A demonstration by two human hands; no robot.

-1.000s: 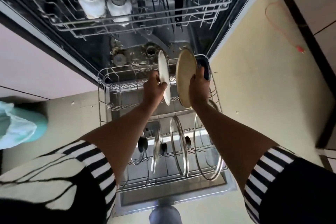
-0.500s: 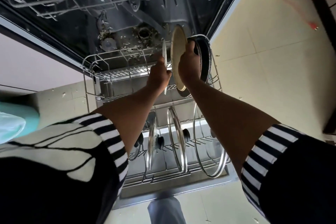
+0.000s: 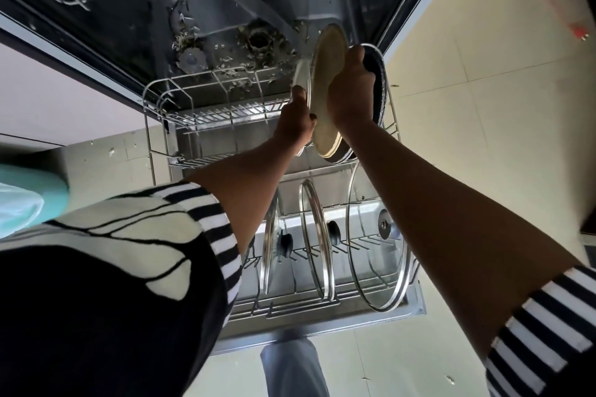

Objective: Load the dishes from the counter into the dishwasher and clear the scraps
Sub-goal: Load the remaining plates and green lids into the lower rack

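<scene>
Plates stand on edge at the rack's (image 3: 154,126) one o'clock corner: my left hand (image 3: 295,126) pinches the white plate (image 3: 302,77), right hand (image 3: 350,92) grips the tan plate (image 3: 327,84), long axes running twelve-to-six.

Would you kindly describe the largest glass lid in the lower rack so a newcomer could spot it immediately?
Start at the pulled-out lower rack of the open dishwasher and look at its near end, where three glass lids stand on edge. The one you want is furthest right, beneath the person's right forearm. It is clearly the largest, and its metal-washered centre faces the camera, unlike the other two's black knobs.
</scene>
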